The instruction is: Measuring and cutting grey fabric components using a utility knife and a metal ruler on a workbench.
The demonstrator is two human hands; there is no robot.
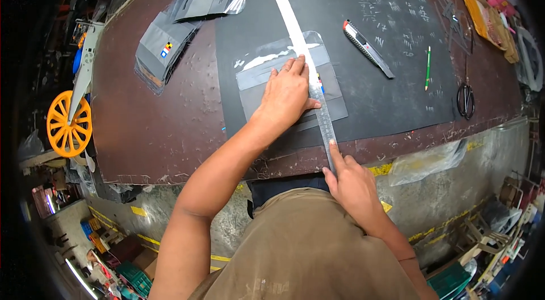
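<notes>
Left hand [288,91]: laid flat, fingers spread and extended, pressed down on a long metal ruler [306,67] and on the grey fabric piece in a clear sleeve [267,70] beneath it. Nothing is grasped; the palm bears down from above.

Right hand [353,182]: placed at the near end of the ruler, by the bench edge, index finger stretched along the ruler's end, remaining fingers curled. Nothing is enclosed in it.

Metal ruler: laid lengthwise from the near bench edge away from the person, slightly slanted, crossing the sleeved fabric piece and a black mat [386,90].

Black mat: spread over the brown bench [164,124], marked with faint chalk-like writing at its far right part.

Utility knife [368,48]: laid on the mat, right of the ruler, apart from both hands.

Green pencil [428,67]: laid on the mat, further right.

Scissors [465,98]: laid on the bench, just off the mat's right edge.

Stack of grey sleeved pieces [193,10]: set at the far left of the bench, well apart from the hands.

Orange wheel [68,124]: seen off the bench's left side.
</notes>
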